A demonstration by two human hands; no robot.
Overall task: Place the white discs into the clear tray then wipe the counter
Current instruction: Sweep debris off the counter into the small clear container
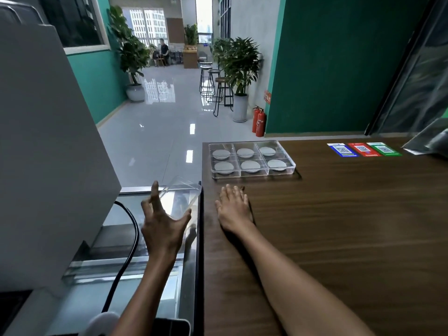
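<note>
The dark wood-grain counter (339, 226) fills the right of the view, and the clear six-compartment plastic tray (252, 159) sits on it at about 12 o'clock from the right hand (234, 209). Each compartment already holds one of the white discs (249, 166), so the filling looks done. The left hand (164, 224), fingers spread, grips a clear flat plastic lid (180, 197) tilted over the glass-topped case (155, 263) at 9 o'clock of the counter. The right hand lies flat, fingers open and empty, just short of the tray.

The step in hand seems to be capping the tray: level the lid, line its corners up, lower it squarely. The grey machine housing (48, 154) and black cable (128, 251) crowd the left side. No wiping cloth is visible. Three coloured QR stickers (363, 149) lie at 2 o'clock, flat, so wiping should pass over them.
</note>
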